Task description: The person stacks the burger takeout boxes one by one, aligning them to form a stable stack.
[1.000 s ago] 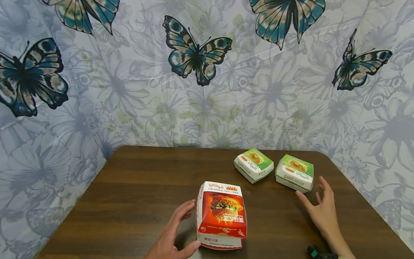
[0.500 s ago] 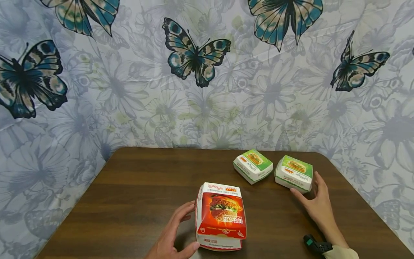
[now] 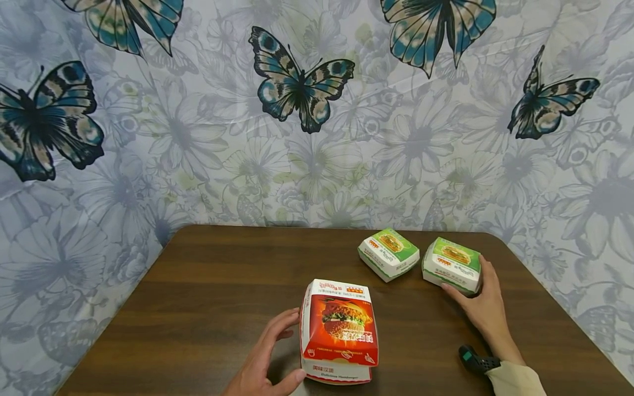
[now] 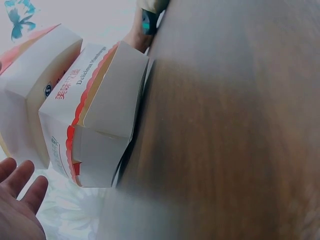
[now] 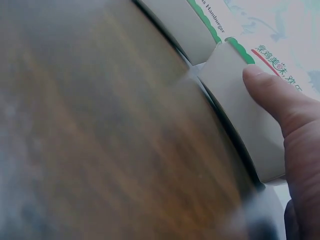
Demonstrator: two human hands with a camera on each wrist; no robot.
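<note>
A red and white hamburger box (image 3: pixel 342 330) sits at the front middle of the table, its lid part open toward me in the left wrist view. My left hand (image 3: pixel 262 357) rests beside its left side, fingers spread and loosely bent, thumb tip at the near corner. At the back right stand two smaller green and white hamburger boxes. Around the right one (image 3: pixel 452 265) my right hand (image 3: pixel 482 311) has its thumb on the front face and its fingers along the right side. The right wrist view shows the thumb (image 5: pixel 277 95) pressed on the white cardboard.
The other green and white box (image 3: pixel 388 254) stands just left of the gripped one, a narrow gap between them. The brown wooden table (image 3: pixel 208 297) ends at a curtain (image 3: pixel 198 165) with butterflies and flowers. A black wrist device (image 3: pixel 477 360) sits on my right wrist.
My right hand has moved left and in to the right green and white hamburger box, its thumb and fingers closing on it. The left hand and the boxes stay in place.
</note>
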